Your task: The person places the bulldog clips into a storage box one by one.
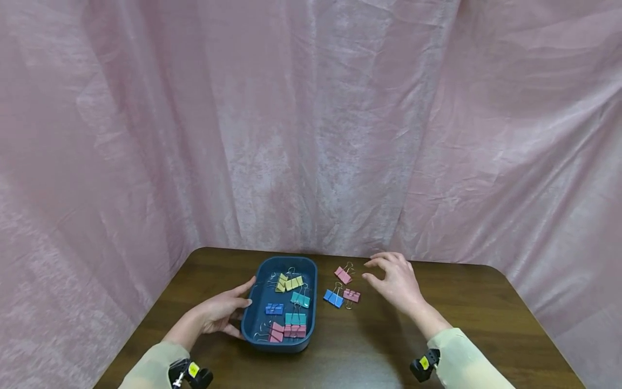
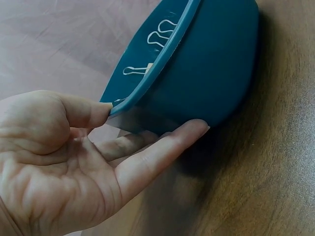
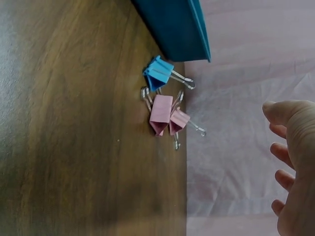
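My left hand [image 1: 221, 312] grips the left side of a dark blue plastic bin [image 1: 313, 302], thumb at the rim and fingers against the outer wall. Inside the bin lie several binder clips: yellow clips [image 1: 293, 283], teal clips [image 1: 295, 319], a dark blue clip [image 1: 274, 309] and pink clips [image 1: 276, 333]. On the table, right of the bin, are a blue binder clip [image 1: 333, 298] and two pink ones, the farther pink binder clip [image 1: 343, 275] and the nearer pink binder clip [image 1: 352, 295]. Just right of these my right hand [image 1: 396, 281] hovers with parted fingers, holding nothing.
The brown wooden table [image 1: 466, 319] has rounded far corners. Directly behind its far edge hangs a pink curtain [image 1: 301, 135], which also runs down both sides. A small black camera [image 1: 425, 363] is strapped at the right wrist, another wrist camera [image 1: 190, 373] at the left.
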Action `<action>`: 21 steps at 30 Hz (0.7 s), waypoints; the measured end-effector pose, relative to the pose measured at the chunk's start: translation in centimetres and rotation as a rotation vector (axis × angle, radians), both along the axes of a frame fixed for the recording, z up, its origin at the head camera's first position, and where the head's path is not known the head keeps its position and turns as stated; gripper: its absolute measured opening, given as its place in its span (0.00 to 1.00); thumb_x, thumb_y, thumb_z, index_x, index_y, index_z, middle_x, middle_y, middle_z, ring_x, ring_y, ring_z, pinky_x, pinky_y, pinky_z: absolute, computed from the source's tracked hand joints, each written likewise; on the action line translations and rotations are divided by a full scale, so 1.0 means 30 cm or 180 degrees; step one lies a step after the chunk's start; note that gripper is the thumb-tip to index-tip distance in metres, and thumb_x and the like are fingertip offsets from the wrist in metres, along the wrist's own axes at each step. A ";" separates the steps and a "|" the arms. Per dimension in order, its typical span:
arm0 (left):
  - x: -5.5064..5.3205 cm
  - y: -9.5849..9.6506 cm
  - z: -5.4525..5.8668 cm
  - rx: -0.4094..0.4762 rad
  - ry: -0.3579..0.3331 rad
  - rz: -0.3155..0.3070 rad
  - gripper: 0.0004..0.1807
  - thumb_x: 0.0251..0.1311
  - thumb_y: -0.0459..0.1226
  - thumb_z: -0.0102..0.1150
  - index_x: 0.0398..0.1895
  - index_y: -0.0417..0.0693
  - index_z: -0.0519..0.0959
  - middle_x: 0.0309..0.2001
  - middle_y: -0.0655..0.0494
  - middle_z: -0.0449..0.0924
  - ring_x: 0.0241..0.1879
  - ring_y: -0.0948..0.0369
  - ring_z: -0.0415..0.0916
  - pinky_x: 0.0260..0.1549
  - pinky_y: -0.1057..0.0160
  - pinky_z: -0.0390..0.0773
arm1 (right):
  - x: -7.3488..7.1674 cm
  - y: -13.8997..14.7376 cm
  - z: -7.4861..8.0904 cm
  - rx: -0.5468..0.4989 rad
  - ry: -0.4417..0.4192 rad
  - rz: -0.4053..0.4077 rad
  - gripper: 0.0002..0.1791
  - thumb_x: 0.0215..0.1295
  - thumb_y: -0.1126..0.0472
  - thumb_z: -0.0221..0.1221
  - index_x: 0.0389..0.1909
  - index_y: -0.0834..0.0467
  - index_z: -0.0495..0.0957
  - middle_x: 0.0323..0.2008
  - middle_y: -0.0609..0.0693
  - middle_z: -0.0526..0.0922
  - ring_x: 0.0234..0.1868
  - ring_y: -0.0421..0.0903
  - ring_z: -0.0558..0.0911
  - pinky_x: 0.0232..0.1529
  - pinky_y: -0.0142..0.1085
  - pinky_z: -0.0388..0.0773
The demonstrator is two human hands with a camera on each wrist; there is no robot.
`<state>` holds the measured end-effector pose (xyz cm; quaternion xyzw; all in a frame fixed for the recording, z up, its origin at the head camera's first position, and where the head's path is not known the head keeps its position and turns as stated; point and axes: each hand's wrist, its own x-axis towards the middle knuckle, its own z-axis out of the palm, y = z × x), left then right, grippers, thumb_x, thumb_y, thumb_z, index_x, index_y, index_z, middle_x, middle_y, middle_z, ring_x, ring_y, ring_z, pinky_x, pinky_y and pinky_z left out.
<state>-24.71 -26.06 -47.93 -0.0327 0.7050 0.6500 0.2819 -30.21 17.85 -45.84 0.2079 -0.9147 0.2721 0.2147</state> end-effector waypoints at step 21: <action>0.037 -0.029 -0.019 0.0122 0.0114 -0.0109 0.38 0.80 0.35 0.40 0.84 0.56 0.35 0.66 0.27 0.64 0.54 0.40 0.78 0.39 0.34 0.82 | -0.017 -0.044 -0.107 0.0244 0.0296 0.0051 0.12 0.55 0.54 0.75 0.39 0.51 0.88 0.48 0.48 0.84 0.54 0.54 0.77 0.54 0.55 0.69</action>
